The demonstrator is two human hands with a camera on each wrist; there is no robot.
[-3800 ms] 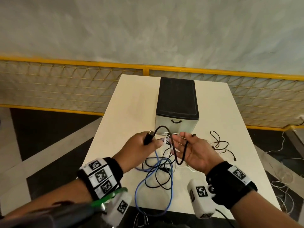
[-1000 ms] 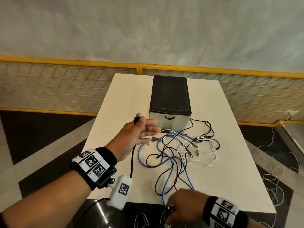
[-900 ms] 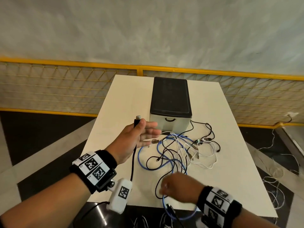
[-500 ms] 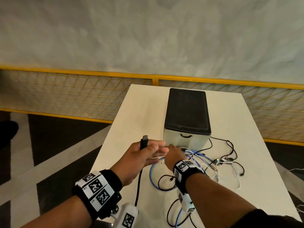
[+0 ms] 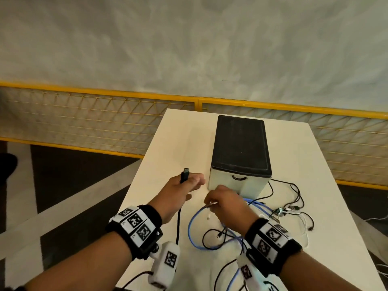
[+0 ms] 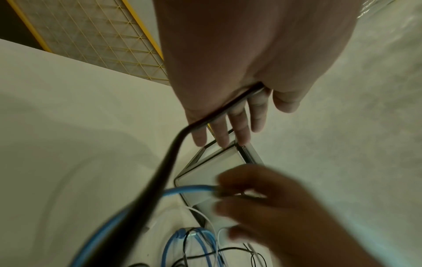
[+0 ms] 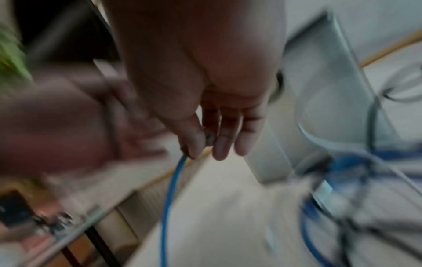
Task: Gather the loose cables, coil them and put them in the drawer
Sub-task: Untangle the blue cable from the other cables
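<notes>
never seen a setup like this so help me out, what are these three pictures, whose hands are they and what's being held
No machine here: a person wears one camera on the head and one on each wrist, on black bands with printed markers. The wide picture is the head view; the two close, blurry ones look along each hand.

On the white table stands a small drawer box, its drawer shut, with a tangle of loose cables beside it.

The left hand holds a black cable, its plug sticking up. The right hand pinches the end of a blue cable.
</notes>
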